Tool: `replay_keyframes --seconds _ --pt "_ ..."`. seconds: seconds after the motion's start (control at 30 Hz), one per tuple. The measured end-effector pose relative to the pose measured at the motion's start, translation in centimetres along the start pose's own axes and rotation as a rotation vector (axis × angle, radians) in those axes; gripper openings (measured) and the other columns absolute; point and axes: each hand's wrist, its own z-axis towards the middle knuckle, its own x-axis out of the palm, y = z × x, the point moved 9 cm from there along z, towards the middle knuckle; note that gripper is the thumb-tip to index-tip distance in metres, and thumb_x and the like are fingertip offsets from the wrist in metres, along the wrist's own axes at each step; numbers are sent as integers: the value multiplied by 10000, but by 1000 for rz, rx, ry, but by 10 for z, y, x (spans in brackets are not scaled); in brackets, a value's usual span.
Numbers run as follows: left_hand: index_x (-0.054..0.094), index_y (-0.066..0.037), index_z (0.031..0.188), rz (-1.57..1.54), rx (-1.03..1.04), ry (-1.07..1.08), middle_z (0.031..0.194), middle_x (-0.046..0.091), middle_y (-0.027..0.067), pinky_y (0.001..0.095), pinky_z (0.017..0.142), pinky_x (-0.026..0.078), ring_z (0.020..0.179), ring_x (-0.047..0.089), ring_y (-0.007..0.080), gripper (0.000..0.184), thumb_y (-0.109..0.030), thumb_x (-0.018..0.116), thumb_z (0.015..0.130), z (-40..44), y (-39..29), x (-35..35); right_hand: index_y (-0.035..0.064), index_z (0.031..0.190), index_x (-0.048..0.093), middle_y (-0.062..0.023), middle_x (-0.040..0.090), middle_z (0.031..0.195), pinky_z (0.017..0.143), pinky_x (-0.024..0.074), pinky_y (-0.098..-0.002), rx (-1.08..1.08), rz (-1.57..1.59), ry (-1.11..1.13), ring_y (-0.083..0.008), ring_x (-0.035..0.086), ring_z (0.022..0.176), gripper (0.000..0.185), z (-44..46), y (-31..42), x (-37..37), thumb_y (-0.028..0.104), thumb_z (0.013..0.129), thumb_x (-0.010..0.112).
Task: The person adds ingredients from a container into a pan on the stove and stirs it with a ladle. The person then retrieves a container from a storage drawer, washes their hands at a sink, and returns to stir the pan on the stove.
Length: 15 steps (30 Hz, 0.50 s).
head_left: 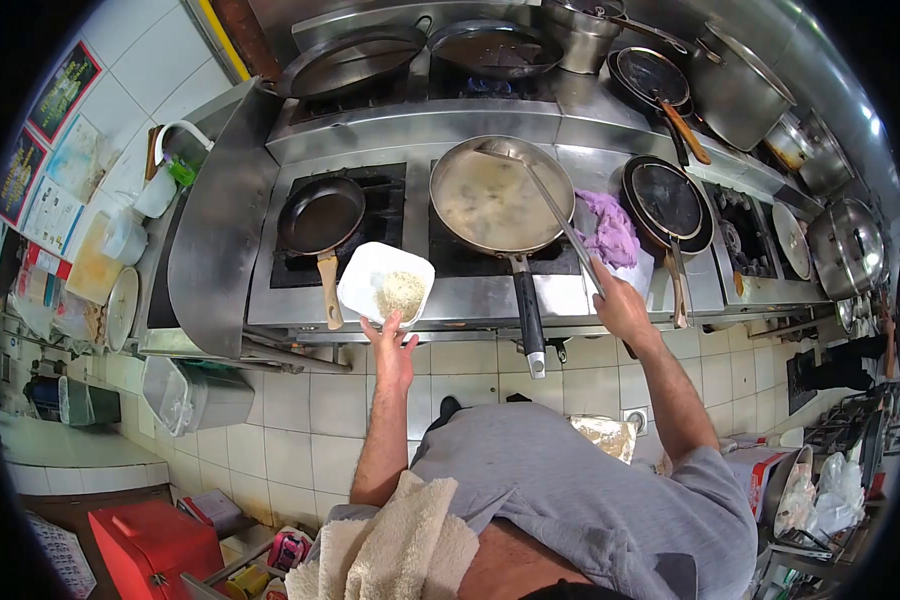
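White tub (363, 283) held in left hand (391, 347)

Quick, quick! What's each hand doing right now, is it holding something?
Left hand: holding the white bowl by its near side.
Right hand: closed around the handle of a long metal utensil.

The person is wearing a grey shirt (570, 470), its plain cloth creasing into soft folds and showing a darker patch low on the right side. The short right sleeve (715, 500) is ending near the elbow, leaving the forearm bare. A beige towel (400, 535) with a thick, nubby pile is draping over the left shoulder. Below the shirt, a dark shoe (450, 406) is peeking out
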Motion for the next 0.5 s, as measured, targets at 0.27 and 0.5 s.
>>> replay_keyframes --seconds 0.27,0.5 --pt "-157 -169 1397 0 -15 -18 1375 169 189 462 910 321 1191 286 327 1156 -405 717 678 3 6 -6 -9 1310 347 -35 493 640 364 378 -262 244 986 231 -108 449 395 597 6 42 36 65 771 592" --pt "-156 -167 1397 2 0 13 1377 169 186 452 895 328 1192 289 325 1154 -408 715 679 -1 1 0 -48 1310 297 -11 456 621 377 370 -261 352 1406 442 -104 442 407 583 -16 61 38 55 796 551"
